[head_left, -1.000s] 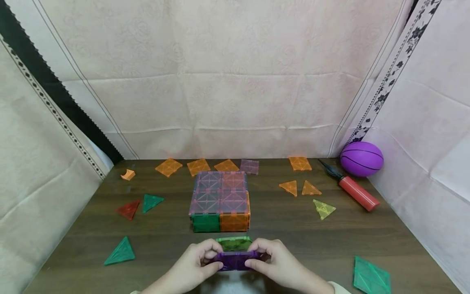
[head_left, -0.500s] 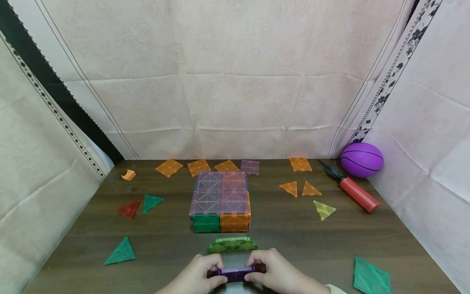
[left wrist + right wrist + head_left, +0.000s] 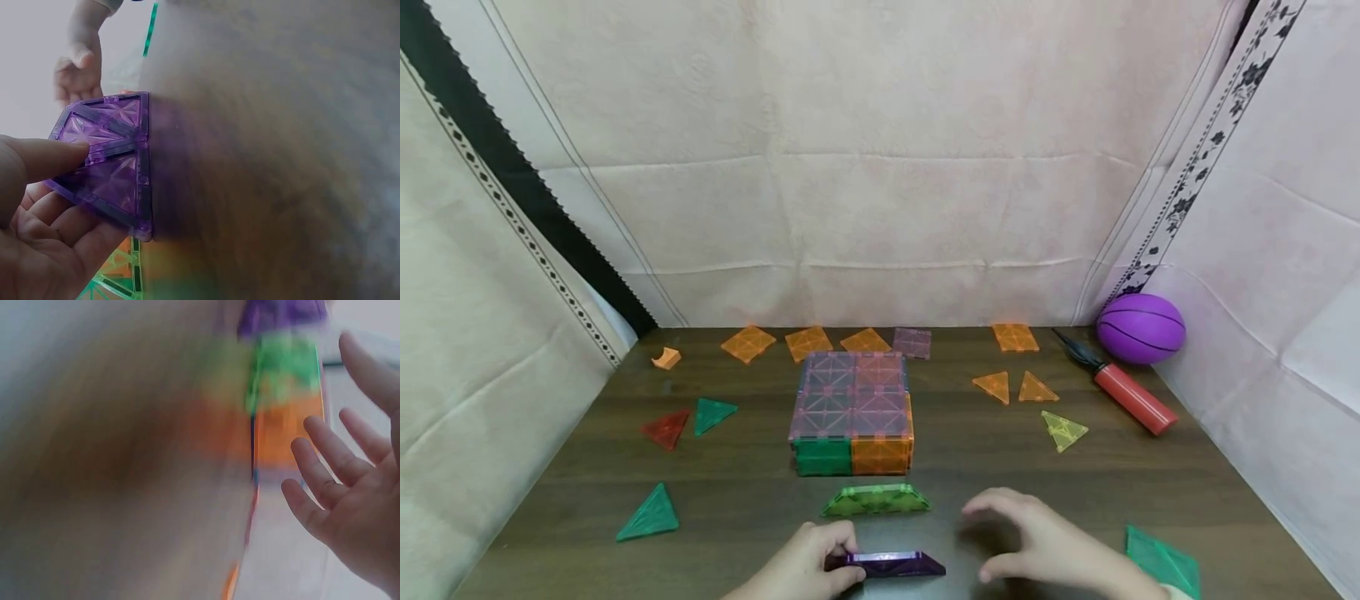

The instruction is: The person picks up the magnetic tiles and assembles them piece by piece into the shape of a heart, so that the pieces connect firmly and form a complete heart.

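Note:
Near the front of the table, my left hand pinches one end of a purple trapezoid magnetic tile, thumb on its near face. The left wrist view shows this purple tile standing upright on its long edge. My right hand is off to the right, apart from the tile, its fingers spread in the right wrist view. Just behind the purple tile stands a green trapezoid tile. Farther back is a box built of magnetic tiles, with a purple and pink top and green and orange front sides.
Orange tiles lie along the back. On the left are a red triangle and green triangles. A teal square tile lies front right, a yellow triangle, a red-handled brush and a purple ball farther back.
Both hands drew the purple tile back from the green one and lowered it toward the table. My right hand then let go and moved right, while the left kept its hold.

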A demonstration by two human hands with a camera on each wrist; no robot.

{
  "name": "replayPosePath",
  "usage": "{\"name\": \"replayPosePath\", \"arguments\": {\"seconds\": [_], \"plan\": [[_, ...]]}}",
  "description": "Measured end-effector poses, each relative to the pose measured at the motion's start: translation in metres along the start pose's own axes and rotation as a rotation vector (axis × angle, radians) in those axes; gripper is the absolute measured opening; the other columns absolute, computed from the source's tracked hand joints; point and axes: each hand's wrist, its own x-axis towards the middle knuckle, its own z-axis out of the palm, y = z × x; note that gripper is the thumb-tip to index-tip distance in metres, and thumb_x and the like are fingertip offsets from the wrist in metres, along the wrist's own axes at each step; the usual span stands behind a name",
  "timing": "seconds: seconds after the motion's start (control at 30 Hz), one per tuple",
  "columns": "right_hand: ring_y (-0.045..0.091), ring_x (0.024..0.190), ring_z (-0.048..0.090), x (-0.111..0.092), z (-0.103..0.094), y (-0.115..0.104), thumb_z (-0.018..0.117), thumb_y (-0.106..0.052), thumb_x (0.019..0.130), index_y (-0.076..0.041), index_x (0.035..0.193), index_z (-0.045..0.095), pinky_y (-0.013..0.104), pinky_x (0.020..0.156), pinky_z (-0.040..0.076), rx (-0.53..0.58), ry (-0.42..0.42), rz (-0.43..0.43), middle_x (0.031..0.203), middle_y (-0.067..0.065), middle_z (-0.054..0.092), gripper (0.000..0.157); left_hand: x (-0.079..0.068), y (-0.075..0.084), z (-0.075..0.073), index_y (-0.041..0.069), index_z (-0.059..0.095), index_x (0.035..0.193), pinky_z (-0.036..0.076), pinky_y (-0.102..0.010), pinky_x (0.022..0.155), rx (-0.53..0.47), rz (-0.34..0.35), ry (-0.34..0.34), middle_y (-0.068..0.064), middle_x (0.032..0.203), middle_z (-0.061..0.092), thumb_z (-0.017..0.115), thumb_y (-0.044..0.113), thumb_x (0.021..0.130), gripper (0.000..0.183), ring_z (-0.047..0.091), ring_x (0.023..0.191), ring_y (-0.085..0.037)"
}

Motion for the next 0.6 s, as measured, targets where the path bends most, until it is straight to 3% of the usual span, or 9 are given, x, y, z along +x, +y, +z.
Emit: {"name": "replayPosePath", "arguments": {"seconds": [0.17, 0.3, 0.47, 0.6], "plan": [[-0.001, 0.113, 0.048, -0.047, -0.024, 0.019, 0.087, -0.036, 0.065, -0.013, 0.126, 0.057, 0.015, 0.087, 0.042, -0.179, 0.156, 0.049, 0.122, -0.003, 0.058, 0.071, -0.004, -0.006, -0.003, 0.008, 0.056, 0.084, 0.038, -0.016, 0.054, 0.005, -0.011, -0.001, -0.004, 0.073, 0.070, 0.068, 0.009, 0.089, 0.013, 0.030, 0.053, 0.006], [-0.009, 0.114, 0.039, -0.084, -0.036, 0.038, 0.089, -0.038, 0.058, -0.011, 0.128, 0.055, 0.011, 0.084, 0.038, -0.243, 0.198, 0.092, 0.123, -0.009, 0.054, 0.082, -0.005, -0.006, -0.003, 0.009, 0.056, 0.085, 0.034, -0.015, 0.051, 0.006, -0.012, 0.010, -0.003, 0.068, 0.068, 0.068, 0.011, 0.089, 0.013, 0.028, 0.050, 0.006], [-0.011, 0.111, 0.033, -0.120, -0.045, 0.061, 0.091, -0.033, 0.058, -0.007, 0.130, 0.052, 0.022, 0.072, 0.043, -0.280, 0.164, 0.166, 0.123, -0.012, 0.051, 0.086, -0.004, -0.002, -0.003, 0.008, 0.056, 0.084, 0.035, -0.015, 0.050, 0.011, -0.016, 0.011, -0.006, 0.071, 0.070, 0.068, 0.010, 0.089, 0.013, 0.029, 0.050, 0.006], [0.006, 0.107, 0.041, -0.141, -0.052, 0.068, 0.090, -0.048, 0.055, -0.011, 0.128, 0.053, 0.038, 0.066, 0.042, -0.437, 0.120, 0.376, 0.118, -0.006, 0.053, 0.090, -0.004, 0.000, -0.003, 0.008, 0.056, 0.084, 0.039, -0.016, 0.054, 0.014, -0.039, 0.005, -0.007, 0.074, 0.071, 0.069, 0.010, 0.088, 0.014, 0.033, 0.052, 0.006]]}}
